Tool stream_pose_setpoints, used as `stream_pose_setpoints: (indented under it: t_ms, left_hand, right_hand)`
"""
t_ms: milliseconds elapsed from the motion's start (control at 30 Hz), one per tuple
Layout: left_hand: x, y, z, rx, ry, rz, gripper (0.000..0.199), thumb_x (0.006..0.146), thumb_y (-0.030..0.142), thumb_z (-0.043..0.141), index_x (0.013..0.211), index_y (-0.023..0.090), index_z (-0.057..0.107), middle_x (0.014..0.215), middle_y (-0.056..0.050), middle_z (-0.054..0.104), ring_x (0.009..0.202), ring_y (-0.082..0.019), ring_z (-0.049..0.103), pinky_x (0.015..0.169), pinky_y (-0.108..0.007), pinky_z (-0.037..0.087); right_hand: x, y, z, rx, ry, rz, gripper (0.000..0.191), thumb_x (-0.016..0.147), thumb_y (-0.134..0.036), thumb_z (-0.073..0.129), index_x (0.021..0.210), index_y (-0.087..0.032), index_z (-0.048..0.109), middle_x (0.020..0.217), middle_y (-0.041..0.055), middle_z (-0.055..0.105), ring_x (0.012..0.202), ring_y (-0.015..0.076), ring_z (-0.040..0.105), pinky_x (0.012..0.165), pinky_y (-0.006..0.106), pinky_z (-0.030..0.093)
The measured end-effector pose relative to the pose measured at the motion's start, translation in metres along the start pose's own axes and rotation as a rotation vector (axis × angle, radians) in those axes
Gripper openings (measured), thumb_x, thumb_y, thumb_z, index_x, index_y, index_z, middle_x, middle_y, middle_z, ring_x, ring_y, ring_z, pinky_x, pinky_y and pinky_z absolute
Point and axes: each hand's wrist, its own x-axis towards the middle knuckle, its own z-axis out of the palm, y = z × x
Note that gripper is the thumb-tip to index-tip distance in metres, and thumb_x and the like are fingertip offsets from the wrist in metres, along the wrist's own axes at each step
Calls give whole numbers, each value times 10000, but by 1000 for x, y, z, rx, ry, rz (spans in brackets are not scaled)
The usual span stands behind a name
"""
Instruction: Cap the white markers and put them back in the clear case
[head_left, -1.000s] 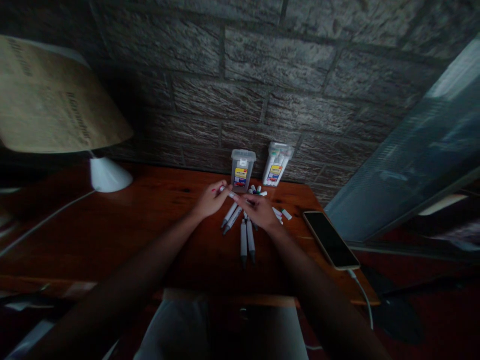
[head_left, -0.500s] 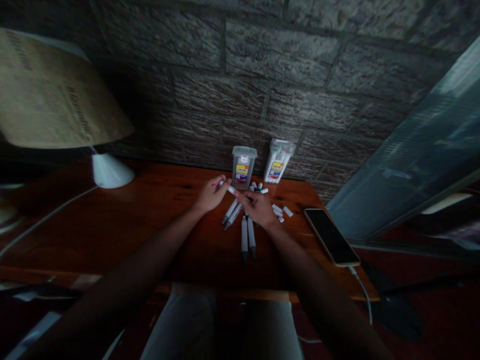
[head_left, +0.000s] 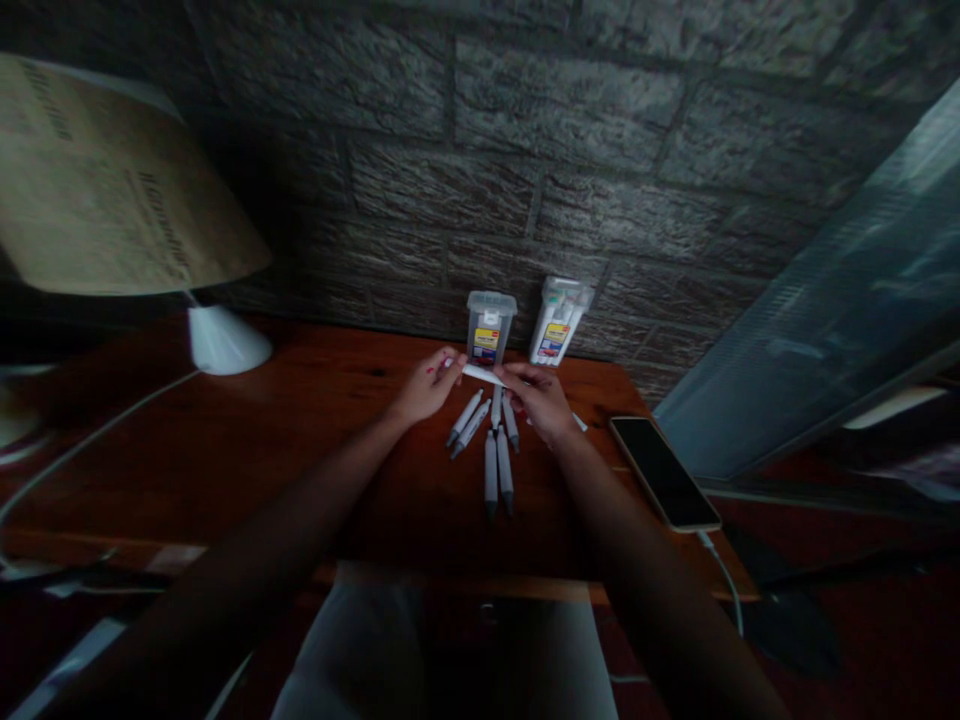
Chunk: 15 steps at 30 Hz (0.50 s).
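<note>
A white marker [head_left: 482, 375] is held level between my two hands, just in front of the upright plastic case. My left hand [head_left: 432, 386] pinches its left end. At the other end, the fingers of my right hand [head_left: 541, 398] close round it. On the table below lie several uncapped-looking grey-white markers [head_left: 490, 468], fanned out with their dark ends toward me. One loose white cap [head_left: 580, 422] peeks out beside my right wrist; other small pieces there are hidden by the hand.
A clear case [head_left: 491, 322] and a second case with markers inside [head_left: 555, 325] stand against the brick wall. A phone [head_left: 664, 473] with a white cable lies at the table's right edge. At the left is a lamp [head_left: 225, 340] with its cord.
Both hands have shifted slightly right with the marker, which is now nearer level. My right hand has moved over the small caps, and more of the markers lying below show.
</note>
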Motion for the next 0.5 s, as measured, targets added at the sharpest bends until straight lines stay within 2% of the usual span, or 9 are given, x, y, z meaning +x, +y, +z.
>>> stream_pose_setpoints:
  t_ms: [100,200,367,500]
  left_hand:
    - [1,-4,0,-23,7,10,261,986,473,738,918,223,711,764,-6,700,705,-161,605,699,-247,490]
    - [1,-8,-1,44,-37,91,231,968,439,731,1016,220,787,856,-39,764,750,-178,654,716,-266,508]
    - [0,-6,-4,177,-142,226,196,918,416,795,896,221,806,872,-62,777,778,-181,677,745,-279,512]
    - [0,-2,-5,186,-166,173,122,930,352,780,930,236,817,885,-42,810,781,-176,698,756,-266,515]
  right_hand:
    - [4,3,-2,54,39,12,665,494,-638,1021,946,-199,806,706,-34,678,589,88,498,549,254,387]
    - [7,7,-4,37,55,-10,645,516,-634,1012,946,-196,810,701,-31,683,601,95,511,566,260,403]
    - [6,9,-4,10,-15,-65,610,570,-618,1012,971,-204,814,743,-34,705,602,82,519,583,254,425]
    - [9,9,-4,104,-7,-60,604,590,-579,1023,1010,-216,786,758,-52,716,613,78,585,595,230,491]
